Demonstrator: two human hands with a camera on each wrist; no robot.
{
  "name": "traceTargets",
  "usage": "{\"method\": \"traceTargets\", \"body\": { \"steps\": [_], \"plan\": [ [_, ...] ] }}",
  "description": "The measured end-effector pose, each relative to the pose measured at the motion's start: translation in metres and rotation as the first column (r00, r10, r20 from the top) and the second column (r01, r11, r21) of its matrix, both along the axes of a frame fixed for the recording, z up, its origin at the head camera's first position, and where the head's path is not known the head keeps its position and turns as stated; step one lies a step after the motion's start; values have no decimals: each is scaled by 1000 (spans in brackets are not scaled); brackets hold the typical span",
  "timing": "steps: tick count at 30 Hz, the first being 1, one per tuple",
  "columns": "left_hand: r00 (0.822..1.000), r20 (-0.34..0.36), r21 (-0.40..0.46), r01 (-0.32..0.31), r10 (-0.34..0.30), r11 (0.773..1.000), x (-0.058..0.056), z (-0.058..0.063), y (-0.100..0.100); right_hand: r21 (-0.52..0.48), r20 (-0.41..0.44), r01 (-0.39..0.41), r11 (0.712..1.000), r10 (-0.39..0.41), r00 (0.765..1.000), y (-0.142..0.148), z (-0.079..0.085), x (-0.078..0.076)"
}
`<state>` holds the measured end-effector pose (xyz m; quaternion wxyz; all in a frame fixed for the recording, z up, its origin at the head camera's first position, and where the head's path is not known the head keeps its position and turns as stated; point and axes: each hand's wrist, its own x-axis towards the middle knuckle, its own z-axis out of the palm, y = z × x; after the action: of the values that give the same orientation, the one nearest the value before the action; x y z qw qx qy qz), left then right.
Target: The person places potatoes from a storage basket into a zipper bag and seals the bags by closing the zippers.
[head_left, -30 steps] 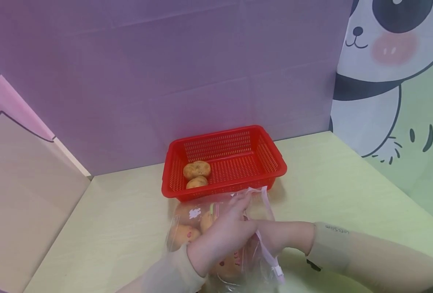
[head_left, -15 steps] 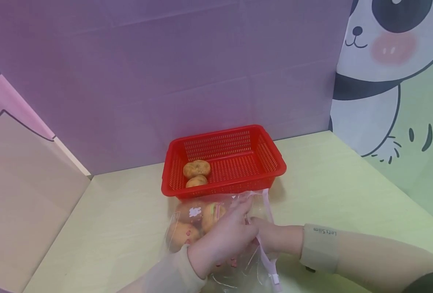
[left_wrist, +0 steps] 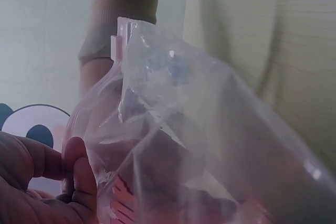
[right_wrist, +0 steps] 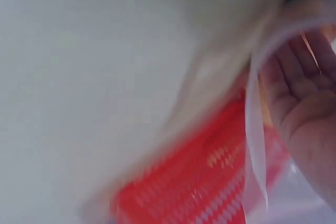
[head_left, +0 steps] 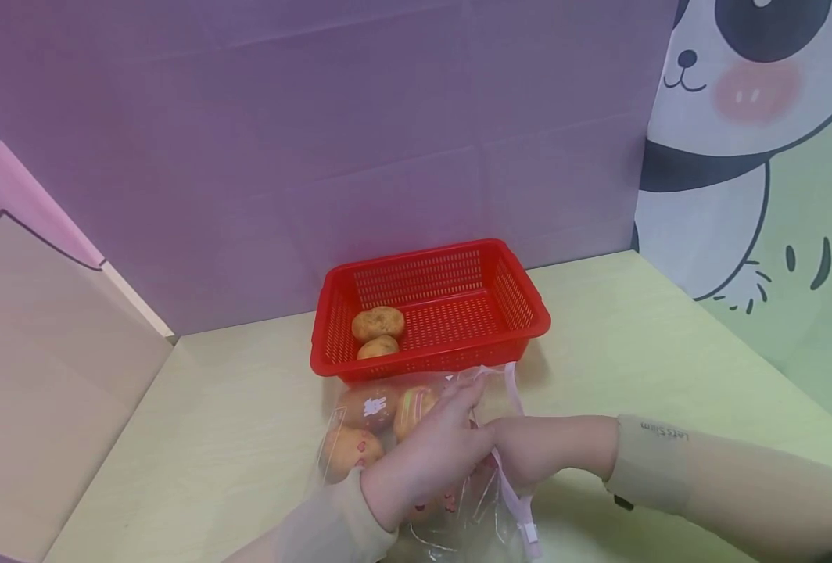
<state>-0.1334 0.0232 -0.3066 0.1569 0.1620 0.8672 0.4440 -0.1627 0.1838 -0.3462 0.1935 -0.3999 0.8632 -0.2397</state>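
A clear plastic zip bag (head_left: 486, 500) with a pink slider strip lies on the table, its mouth facing right. Several potatoes (head_left: 351, 452) show through its printed film. My left hand (head_left: 440, 450) lies over the bag; in the left wrist view its thumb and fingers (left_wrist: 79, 174) pinch the mouth's edge. My right hand (head_left: 525, 450) is at the mouth, its fingers inside and partly hidden by the left hand. In the right wrist view its palm is bare and the fingers (right_wrist: 299, 72) extend past the pink strip (right_wrist: 254, 129).
Just behind the bag stands a red perforated basket (head_left: 451, 358), with two potatoes (head_left: 378, 324) at its left end. A purple cloth-like wall (head_left: 388, 156) rises behind the table (head_left: 198, 438). A panda picture (head_left: 726, 156) covers the right wall.
My right forearm shifts left, then back out to the right, the hand staying at the bag's mouth. The potatoes in the bag shift slightly. My left hand keeps its hold on the edge.
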Motion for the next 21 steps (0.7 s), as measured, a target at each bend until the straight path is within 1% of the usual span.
{"method": "traceTargets", "body": {
  "steps": [4, 7, 10, 13, 17, 21],
  "plan": [
    [1000, -11, -2, 6, -6, 1000, 1, 0, 0, 66, 11, -68, 996, 67, 998, 10, 13, -4],
    [1000, 1, 8, 11, -11, 1000, 1, 1, 0, 107, 21, -86, 990, 85, 996, 18, 23, -6],
    [999, 31, 38, 11, -13, 999, 1, 1, 1, 147, 13, -85, 986, 84, 996, 25, 34, -8],
    [999, 46, 61, 7, -10, 998, 0, 0, 1, 176, 14, -84, 981, 83, 996, 29, 44, -10],
    [999, 46, 58, 5, -7, 998, 0, -1, 1, 206, 12, -84, 975, 83, 996, 33, 56, -14],
    [999, 53, 47, 5, -8, 999, -1, -1, 1, 223, -8, -87, 971, 92, 996, 36, 66, -18]
  ]
}}
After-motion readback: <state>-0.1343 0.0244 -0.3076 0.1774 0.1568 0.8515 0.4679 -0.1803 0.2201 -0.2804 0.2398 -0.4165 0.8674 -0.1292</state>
